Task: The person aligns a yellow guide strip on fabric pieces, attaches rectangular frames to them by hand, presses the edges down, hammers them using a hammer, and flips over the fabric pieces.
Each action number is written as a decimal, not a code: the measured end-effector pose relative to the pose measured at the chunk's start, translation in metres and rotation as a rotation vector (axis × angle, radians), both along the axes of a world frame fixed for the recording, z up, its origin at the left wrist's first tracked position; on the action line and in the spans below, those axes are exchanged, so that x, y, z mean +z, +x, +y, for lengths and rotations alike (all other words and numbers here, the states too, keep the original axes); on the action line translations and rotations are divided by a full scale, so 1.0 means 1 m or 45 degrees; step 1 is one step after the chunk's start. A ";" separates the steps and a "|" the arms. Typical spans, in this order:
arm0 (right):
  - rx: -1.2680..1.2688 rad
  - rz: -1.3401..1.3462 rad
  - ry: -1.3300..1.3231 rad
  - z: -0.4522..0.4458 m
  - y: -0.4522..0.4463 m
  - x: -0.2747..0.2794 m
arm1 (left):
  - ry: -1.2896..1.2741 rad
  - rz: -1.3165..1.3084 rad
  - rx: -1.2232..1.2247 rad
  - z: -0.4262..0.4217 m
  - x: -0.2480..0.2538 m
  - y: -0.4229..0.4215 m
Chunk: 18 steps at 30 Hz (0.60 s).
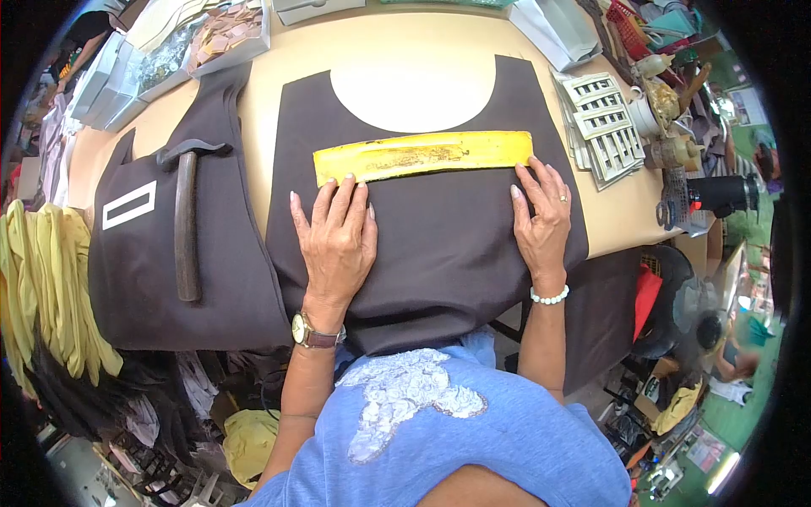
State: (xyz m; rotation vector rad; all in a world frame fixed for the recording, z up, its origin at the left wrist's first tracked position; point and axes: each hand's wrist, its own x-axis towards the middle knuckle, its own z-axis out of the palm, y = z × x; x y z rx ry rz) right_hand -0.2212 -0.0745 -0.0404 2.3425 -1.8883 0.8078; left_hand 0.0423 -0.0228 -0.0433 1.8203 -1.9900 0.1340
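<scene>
A dark, sleeveless garment panel (422,220) with a scooped neck lies on the table in front of me. Across its chest rests a worn yellow strip (422,155) with dark smudges, slightly curved. My left hand (338,241) lies flat on the cloth, fingers spread, its middle fingertips at the strip's lower left edge. At the strip's right end, my right hand (543,211) touches the lower corner with its fingertips, the fingers extended and the thumb apart on the fabric. Neither hand is wrapped around anything.
To the left, a hammer (187,220) lies on more dark garment pieces (228,279), beside a white rectangular outline (129,205). Yellow cloths (42,287) hang off the left edge. Stencil-like cards (601,127) lie at right; boxes of small pieces (228,38) stand at the back.
</scene>
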 end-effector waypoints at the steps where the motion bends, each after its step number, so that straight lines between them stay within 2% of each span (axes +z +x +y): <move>1: -0.002 0.000 0.001 0.000 0.000 0.000 | 0.001 -0.002 0.001 0.000 0.000 0.000; 18: 0.000 -0.005 -0.002 0.000 0.001 0.000 | 0.020 0.016 0.003 -0.002 0.002 -0.001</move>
